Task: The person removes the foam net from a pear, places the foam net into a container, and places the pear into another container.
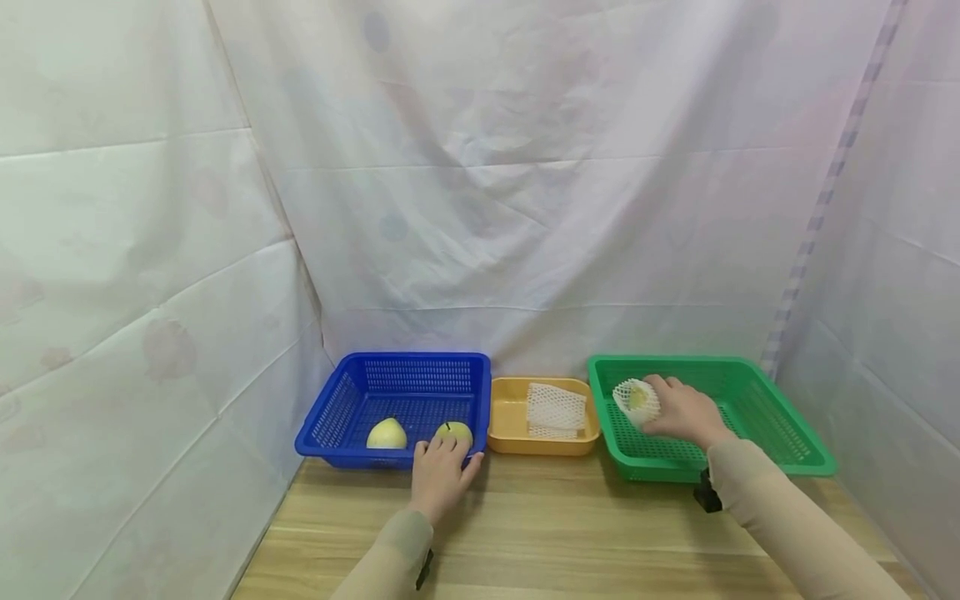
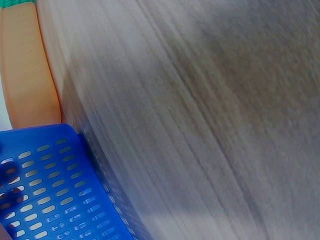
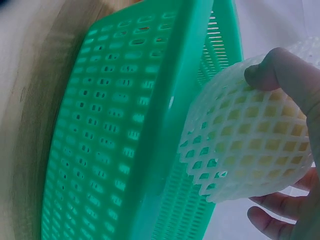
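In the head view, my left hand (image 1: 441,479) reaches over the front rim of the blue basket (image 1: 420,360). Its fingers lie against a yellow-green pear (image 1: 454,431) with a dark stem, and the thumb sticks out to the right. Another pale pear (image 1: 387,434) lies to the left in that basket. My right hand (image 1: 684,410) grips a pear in a white foam net (image 1: 637,402) above the green basket (image 1: 795,425). Up close in the right wrist view, the thumb and fingers wrap round the foam net (image 3: 250,145), with yellowish fruit showing through the mesh.
Between the two baskets stands a shallow orange tray (image 1: 510,408) with white foam nets (image 1: 557,408) lying in it. All three containers stand on a wooden table (image 1: 555,533). Pale cloth curtains (image 1: 480,208) hang behind and at both sides.
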